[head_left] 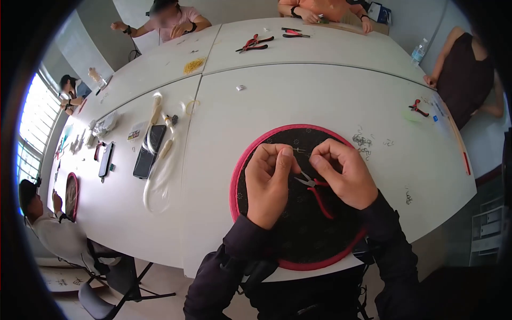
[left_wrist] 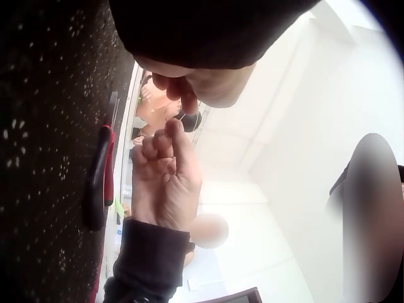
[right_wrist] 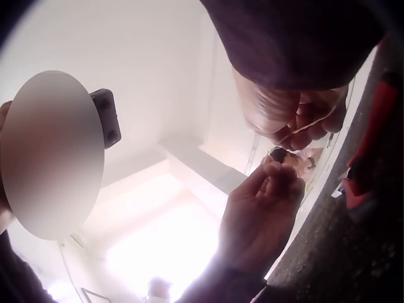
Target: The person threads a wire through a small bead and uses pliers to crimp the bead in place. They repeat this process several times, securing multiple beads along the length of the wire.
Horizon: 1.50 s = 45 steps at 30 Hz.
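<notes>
- Above the round dark mat, the left hand and the right hand are close together, with the thread between them.
- Each hand pinches the thread with bent fingers, thumb against finger. The very tips are small and partly hidden, so I can't tell just how much they hold.
- If the pinch is too loose, the thread could slip out, since it is so thin. A hard pull could bend or snap it, I think.
- If it drops, it could get lost on the mat, because the white dots there are small and light too.
- A low hand could bump the pliers, which lie on the mat under the hands. The thread could also catch on their tips.
- The thread looks pale, a bit yellow, and very thin. It runs from the fingertips across the right palm in a soft bend. I can't tell if it is string or wire.
- Dark curly bits lie on the counter just beside the mat.
</notes>
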Tool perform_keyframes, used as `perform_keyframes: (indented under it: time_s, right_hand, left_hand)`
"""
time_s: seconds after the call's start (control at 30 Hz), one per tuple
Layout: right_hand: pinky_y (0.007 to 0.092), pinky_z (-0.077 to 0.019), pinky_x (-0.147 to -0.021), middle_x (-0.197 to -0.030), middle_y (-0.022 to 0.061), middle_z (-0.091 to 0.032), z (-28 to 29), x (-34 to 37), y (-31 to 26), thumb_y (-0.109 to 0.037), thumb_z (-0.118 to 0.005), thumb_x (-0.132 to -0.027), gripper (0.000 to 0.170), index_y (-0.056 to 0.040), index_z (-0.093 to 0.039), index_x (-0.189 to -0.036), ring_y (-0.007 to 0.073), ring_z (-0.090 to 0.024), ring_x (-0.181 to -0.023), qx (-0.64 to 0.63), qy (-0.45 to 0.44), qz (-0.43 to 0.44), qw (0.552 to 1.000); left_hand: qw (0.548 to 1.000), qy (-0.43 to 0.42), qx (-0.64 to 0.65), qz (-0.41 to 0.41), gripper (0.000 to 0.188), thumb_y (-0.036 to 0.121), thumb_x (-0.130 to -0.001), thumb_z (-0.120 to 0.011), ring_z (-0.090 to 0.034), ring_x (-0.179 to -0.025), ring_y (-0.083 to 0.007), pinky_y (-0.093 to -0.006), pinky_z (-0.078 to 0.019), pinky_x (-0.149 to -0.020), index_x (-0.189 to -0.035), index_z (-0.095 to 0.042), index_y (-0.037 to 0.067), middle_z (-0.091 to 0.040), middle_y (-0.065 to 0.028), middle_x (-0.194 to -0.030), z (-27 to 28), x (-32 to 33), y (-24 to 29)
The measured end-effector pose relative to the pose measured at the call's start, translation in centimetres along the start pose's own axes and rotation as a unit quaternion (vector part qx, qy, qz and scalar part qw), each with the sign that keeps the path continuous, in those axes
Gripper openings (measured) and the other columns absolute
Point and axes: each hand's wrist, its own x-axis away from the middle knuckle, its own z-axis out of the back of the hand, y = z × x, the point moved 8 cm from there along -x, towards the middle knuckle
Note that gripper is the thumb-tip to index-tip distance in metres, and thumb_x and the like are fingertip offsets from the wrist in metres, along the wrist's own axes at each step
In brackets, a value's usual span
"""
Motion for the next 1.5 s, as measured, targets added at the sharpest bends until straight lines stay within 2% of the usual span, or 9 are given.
perform_keyframes:
  time_s: [0.2, 0.33, 0.47, 0.63, 0.73, 0.9, 1.07, 1.3, 1.5]
  right_hand:
    - [0.0212, -0.0441, -0.068, -0.082, -0.0016, -0.058, 0.3, 0.0, 0.7, -0.014, -0.056, -0.099, 0.013, -0.0012, -0.059, -0.101, 0.005, -0.053, -0.073, -0.133, -0.009, -0.038, 0.99]
    - [0.0211, -0.0428, -0.071, -0.084, -0.0024, -0.055, 0.4, 0.0, -0.1, -0.013, -0.055, -0.098, 0.011, -0.002, -0.058, -0.099, 0.0053, -0.051, -0.076, -0.178, -0.035, -0.017, 0.983]
    - [0.0206, -0.0375, -0.063, -0.081, -0.0034, -0.052, -0.1, 0.0, 0.7, -0.013, -0.055, -0.097, 0.011, -0.0028, -0.058, -0.096, 0.0039, -0.045, -0.071, -0.183, -0.086, -0.047, 0.978]
    - [0.0191, -0.0335, -0.058, -0.076, -0.0066, -0.052, 0.7, 0.1, 0.7, -0.016, -0.061, -0.096, 0.014, -0.0029, -0.061, -0.091, 0.0003, -0.041, -0.064, -0.136, -0.04, -0.072, 0.987]
    - [0.0192, -0.0325, -0.056, -0.07, -0.0081, -0.051, 0.9, -0.1, 0.4, -0.018, -0.064, -0.097, 0.018, -0.0011, -0.064, -0.093, -0.0003, -0.038, -0.06, -0.086, -0.007, -0.058, 0.995]
    - [0.02, -0.0325, -0.055, -0.067, -0.0072, -0.048, 1.2, -0.2, 0.8, -0.02, -0.061, -0.099, 0.021, -0.0002, -0.064, -0.096, 0.001, -0.038, -0.059, -0.027, 0.006, -0.059, 0.998]
    - [0.0216, -0.0402, -0.062, -0.071, -0.0024, -0.052, 2.9, -0.4, 1.5, -0.02, -0.056, -0.1, 0.018, -0.0031, -0.059, -0.093, 0.005, -0.047, -0.065, -0.176, 0.105, -0.028, 0.978]
    - [0.0251, -0.0442, -0.063, -0.067, -0.003, -0.048, 2.3, -0.2, 2.4, -0.018, -0.055, -0.099, 0.017, -0.0024, -0.059, -0.096, 0.0064, -0.046, -0.062, -0.279, 0.085, -0.087, 0.953]
    - [0.0239, -0.0431, -0.057, -0.068, -0.0046, -0.047, 1.0, 0.3, 2.5, -0.019, -0.055, -0.099, 0.016, -0.003, -0.059, -0.098, 0.0042, -0.044, -0.06, -0.267, 0.061, -0.127, 0.953]
  left_hand:
    - [0.999, -0.047, -0.016, 0.012, 0.018, 0.017, -0.102, -0.057, -0.058, -0.073, -0.0067, -0.0214, -0.0461, -0.068, -0.099, -0.057, -0.001, -0.062, -0.0024, -0.079, -0.9, 0.1, -0.3]
    - [1.0, -0.002, -0.028, -0.005, 0.018, 0.017, -0.103, -0.056, -0.057, -0.071, -0.006, -0.0209, -0.0447, -0.066, -0.099, -0.056, -0.001, -0.062, -0.0024, -0.079, 0.3, -0.1, -0.3]
    - [1.0, 0.02, -0.003, -0.009, 0.018, 0.017, -0.103, -0.055, -0.055, -0.071, -0.0062, -0.021, -0.0433, -0.067, -0.099, -0.055, 0.0, -0.061, -0.0025, -0.078, 1.0, -0.4, -0.6]
    - [0.999, 0.039, 0.007, -0.012, 0.017, 0.017, -0.103, -0.054, -0.054, -0.074, -0.0083, -0.0226, -0.0435, -0.073, -0.099, -0.055, 0.0, -0.058, -0.003, -0.078, 1.3, -0.4, -0.2]
    - [0.998, 0.047, 0.023, -0.031, 0.017, 0.016, -0.103, -0.055, -0.055, -0.07, -0.0055, -0.0203, -0.0443, -0.066, -0.099, -0.055, 0.0, -0.06, -0.0012, -0.078, 1.5, -0.6, -0.2]
    - [1.0, 0.005, -0.014, -0.016, 0.017, 0.017, -0.103, -0.056, -0.055, -0.075, -0.0081, -0.0225, -0.0442, -0.074, -0.099, -0.056, 0.0, -0.059, -0.0029, -0.079, 0.6, -0.4, 0.2]
    - [0.999, 0.015, -0.016, -0.03, 0.018, 0.017, -0.102, -0.057, -0.057, -0.075, -0.0081, -0.0229, -0.0452, -0.074, -0.101, -0.058, -0.001, -0.061, -0.003, -0.079, 0.8, -0.6, 0.4]
    - [1.0, 0.023, -0.018, -0.004, 0.016, 0.017, -0.102, -0.057, -0.054, -0.07, -0.0043, -0.019, -0.0416, -0.066, -0.102, -0.059, 0.001, -0.065, -0.0037, -0.08, 1.0, -0.8, 0.0]
    - [1.0, -0.019, 0.005, 0.017, 0.016, 0.016, -0.102, -0.056, -0.058, -0.089, -0.0106, -0.0263, -0.0463, -0.081, -0.106, -0.061, 0.0, -0.067, -0.009, -0.101, 0.0, -0.4, 0.0]
